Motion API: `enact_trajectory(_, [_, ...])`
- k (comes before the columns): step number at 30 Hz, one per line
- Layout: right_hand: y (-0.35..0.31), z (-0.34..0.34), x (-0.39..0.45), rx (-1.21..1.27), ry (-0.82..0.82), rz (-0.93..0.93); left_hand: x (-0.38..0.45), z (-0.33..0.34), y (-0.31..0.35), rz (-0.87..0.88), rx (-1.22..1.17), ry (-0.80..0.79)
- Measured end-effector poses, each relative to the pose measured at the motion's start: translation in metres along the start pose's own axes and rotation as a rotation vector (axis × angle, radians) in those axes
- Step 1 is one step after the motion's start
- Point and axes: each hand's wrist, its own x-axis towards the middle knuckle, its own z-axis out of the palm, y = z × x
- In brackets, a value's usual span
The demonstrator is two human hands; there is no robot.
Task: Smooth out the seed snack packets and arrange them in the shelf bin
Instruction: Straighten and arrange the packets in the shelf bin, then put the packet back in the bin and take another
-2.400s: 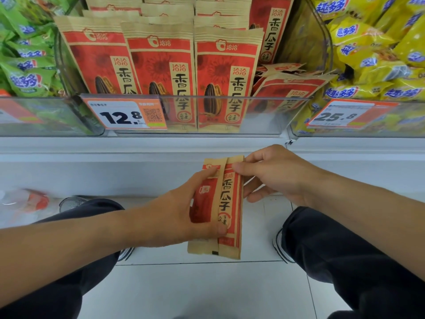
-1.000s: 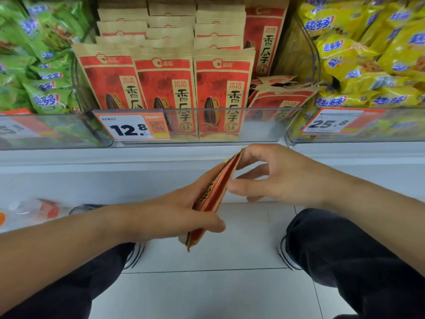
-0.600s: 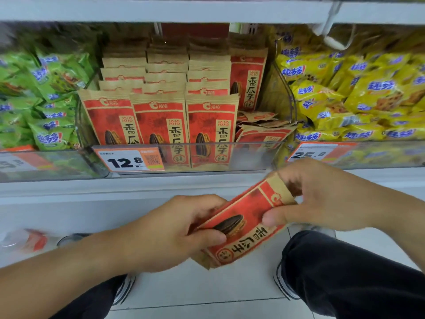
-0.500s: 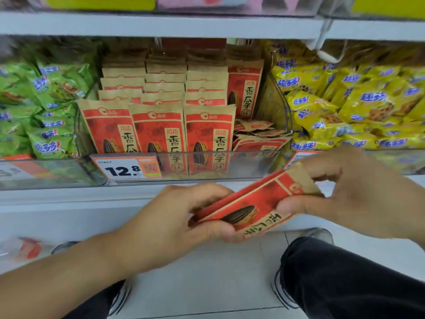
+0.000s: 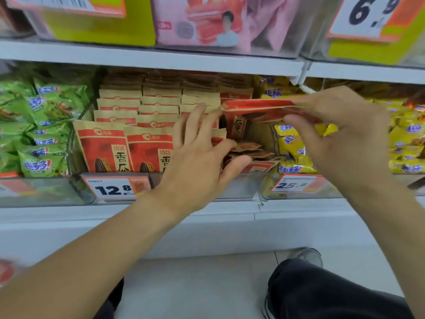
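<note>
Seed packet (image 5: 257, 108) is hanging in the air just above the right-hand end of the clear shelf bin (image 5: 234, 187), lying nearly flat and edge-on to the camera. Right hand (image 5: 345, 143) is pinching it at its right end, thumb under, fingers on top. Left hand (image 5: 197, 155) is reaching into the bin with fingers spread and relaxed, holding nothing; looks like it's resting against the front standing packets (image 5: 124, 148), though I can't tell if it's pressing them.

Handling-wise I'm guessing this thing is light, crinkly paper with loose seeds shifting inside, so it's floppy in the middle and sagging if held by one end only. Gripping the flat sealed top edge, or both short ends, seems the safest bet.

Stuff in the way: a few loose packets (image 5: 248, 153) are lying flat and messy in the bin's right-hand gap, right where this one probably needs to stand. Those likely need straightening first. Green snack bags (image 5: 34, 134) are sitting on the left, yellow snack bags (image 5: 292, 146) on the right, price tag (image 5: 115, 188) on the bin front, and the shelf above (image 5: 149, 58) is limiting headroom.
</note>
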Motion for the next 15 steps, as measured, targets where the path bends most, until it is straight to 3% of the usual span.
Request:
enact_trajectory(6, [-0.003, 0.03, 0.014, -0.078, -0.209, 0.027, 0.002, 0.004, -0.003, 0.03, 0.051, 0.001])
enact_trajectory(12, [-0.005, 0.023, 0.025, -0.037, -0.14, 0.092, 0.001, 0.002, -0.006, 0.059, 0.023, 0.004])
enact_trajectory(15, [-0.003, 0.036, 0.026, -0.071, -0.225, 0.059, 0.003, 0.003, -0.008, 0.088, 0.031, 0.015])
